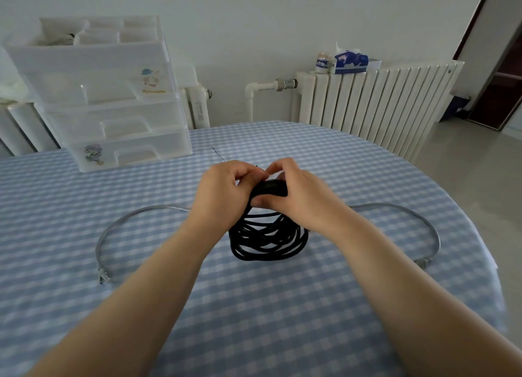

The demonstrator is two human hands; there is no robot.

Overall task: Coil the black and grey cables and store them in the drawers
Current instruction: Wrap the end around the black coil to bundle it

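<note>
The black cable (268, 235) hangs coiled from our fingers (261, 203): right hand (296, 190) grips the top of the bundle, left hand (226, 190) pinches something thin there, likely a tie. Next we judge: secure it, carry it to the drawers (113, 100). The grey cable (127, 221) lies uncoiled on the counter (254, 306).

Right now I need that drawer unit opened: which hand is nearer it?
Left. The left hand sits on the drawer unit side of the black cable; the right hand is farther away.
</note>
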